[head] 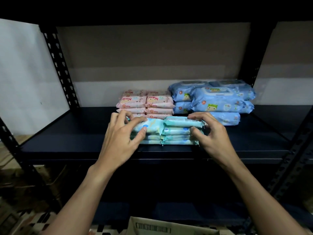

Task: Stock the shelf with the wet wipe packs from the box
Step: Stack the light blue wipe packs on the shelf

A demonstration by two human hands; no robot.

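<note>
Two bare hands in shot here, the left hand and the right hand, both lean, with knuckles and tendons standing out plainly across the backs and nails that look cut short where they catch the light. The left forearm and the right forearm are slim and bare all the way to the bottom edge of the picture, uncovered from the wrist on down, a faint crease marking the left wrist.

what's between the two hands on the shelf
In the head view, two adjacent stacks of teal wipe packs lie between the left hand and right hand, both gripping them.
</note>
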